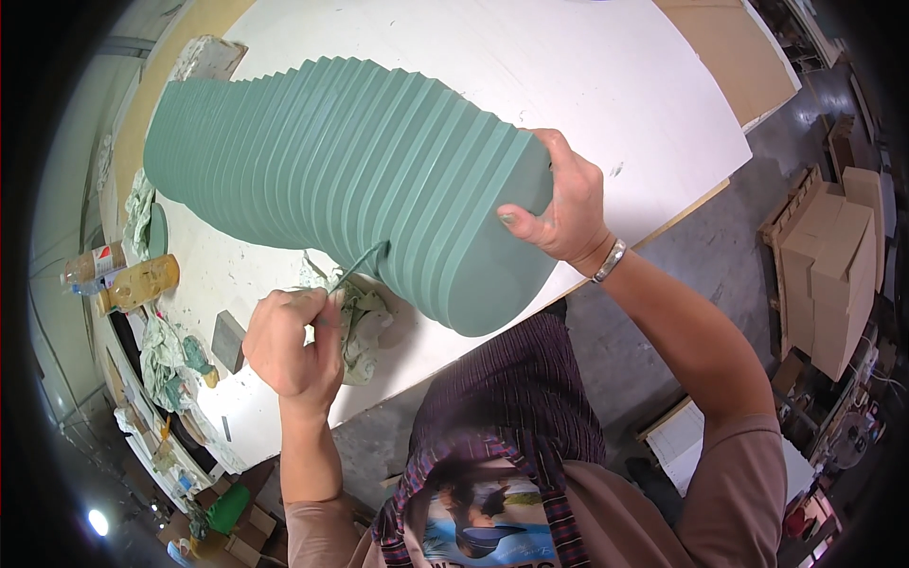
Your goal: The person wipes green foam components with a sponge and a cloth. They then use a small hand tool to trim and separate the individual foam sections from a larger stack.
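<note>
With left hand (294,339) fingers clamped on thin tool (358,262), stroke ribbed green vase (331,156) lightly. Brace right end with right hand (571,204), fingers apart.

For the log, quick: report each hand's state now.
Left hand: closed, pinching a thin green piece.
Right hand: open, spread on the ridged green form.

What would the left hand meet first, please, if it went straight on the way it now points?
Probably the green ribbed form, with the thin tool in the left hand leading; exact depth is unclear.
</note>
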Tool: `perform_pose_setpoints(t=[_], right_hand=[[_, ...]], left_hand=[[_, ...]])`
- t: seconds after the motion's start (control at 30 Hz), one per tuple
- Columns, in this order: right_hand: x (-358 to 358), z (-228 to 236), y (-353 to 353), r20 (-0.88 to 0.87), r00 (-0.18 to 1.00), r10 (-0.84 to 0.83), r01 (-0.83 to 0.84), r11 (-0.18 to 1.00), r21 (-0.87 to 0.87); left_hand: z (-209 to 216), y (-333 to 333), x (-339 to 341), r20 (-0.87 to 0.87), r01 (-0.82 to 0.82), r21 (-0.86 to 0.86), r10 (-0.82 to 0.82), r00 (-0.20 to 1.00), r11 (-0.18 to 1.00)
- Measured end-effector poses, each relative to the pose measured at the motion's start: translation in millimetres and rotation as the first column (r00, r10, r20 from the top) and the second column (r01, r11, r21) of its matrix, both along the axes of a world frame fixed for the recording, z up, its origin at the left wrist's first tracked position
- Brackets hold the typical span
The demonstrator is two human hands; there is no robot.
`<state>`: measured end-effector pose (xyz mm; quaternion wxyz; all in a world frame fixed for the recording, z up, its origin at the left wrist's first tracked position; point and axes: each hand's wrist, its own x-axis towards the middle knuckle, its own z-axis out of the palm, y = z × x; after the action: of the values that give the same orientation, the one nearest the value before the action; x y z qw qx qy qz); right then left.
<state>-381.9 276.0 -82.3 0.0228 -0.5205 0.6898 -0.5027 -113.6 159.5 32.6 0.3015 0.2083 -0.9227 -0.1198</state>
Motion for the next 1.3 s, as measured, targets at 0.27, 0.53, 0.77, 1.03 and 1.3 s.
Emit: perform_pose_setpoints(t=[0.27, 0.53, 0.77, 1.03, 1.3], right_hand=[[0.6, 1.8, -0.1, 0.004, 1.0, -0.001, 0.001, 1.0, -0.003], [0.9, 0.6, 0.4, 0.01, 1.0, -0.005, 0.005, 1.0, 0.002], [0.6, 2.5, 0.0, 0.003, 1.0, -0.007, 0.007, 1.0, 0.008], [0.0, 0.3, 0.5, -0.024, 1.0, -0.01, 0.011, 1.0, 0.013], [0.5, 1.6, 0.7, -0.016, 1.0, -0.005, 0.006, 1.0, 0.027]], left_hand=[[1.1, -0.2, 0.4, -0.018, -0.033, 0.013, 0.034, 0.999, 0.999], [2.6, -3.2, -17.8, -0.032, 0.005, 0.067, -0.003, 0.999, 0.998], [5.9, -8.3, -25.7, 0.002, -0.067, 0.288, 0.07, 0.998, 0.955], [3.1, -10.7, -28.1, -0.021, -0.096, 0.339, 0.11, 0.994, 0.936], [-0.1, -13.3, -26.6, -0.018, -0.086, 0.341, 0.098, 0.995, 0.936]])
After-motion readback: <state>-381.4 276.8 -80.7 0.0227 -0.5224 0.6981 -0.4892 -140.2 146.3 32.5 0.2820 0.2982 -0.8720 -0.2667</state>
